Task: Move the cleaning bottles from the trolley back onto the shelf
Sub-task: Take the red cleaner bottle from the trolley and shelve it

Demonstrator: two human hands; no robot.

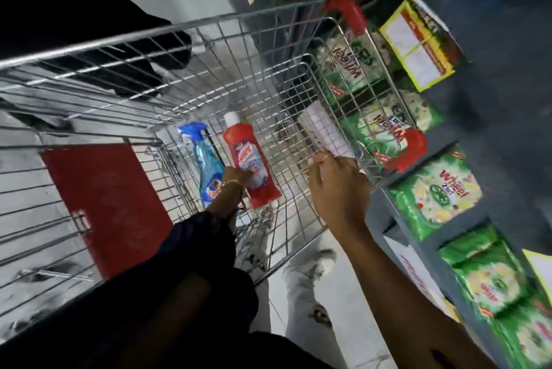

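A wire trolley (209,40) fills the middle of the view. On its floor lie a red cleaning bottle (245,147) with a white cap and, just left of it, a blue spray bottle (206,159). My left hand (236,179), with a bangle at the wrist, reaches down into the basket and closes on the lower half of the red bottle. My right hand (337,186) grips the trolley's right rim. A blurred white ribbed object (322,129) sits by that rim, just beyond my right fingers. The grey shelf (493,106) stands directly right of the trolley.
Green detergent packs (436,192) and a yellow-edged box (418,40) fill the shelf. Red plastic corner guards (409,147) cap the trolley's rim. A red seat flap (104,204) lies at the trolley's near end. My pale shoes (307,273) stand on the light floor below.
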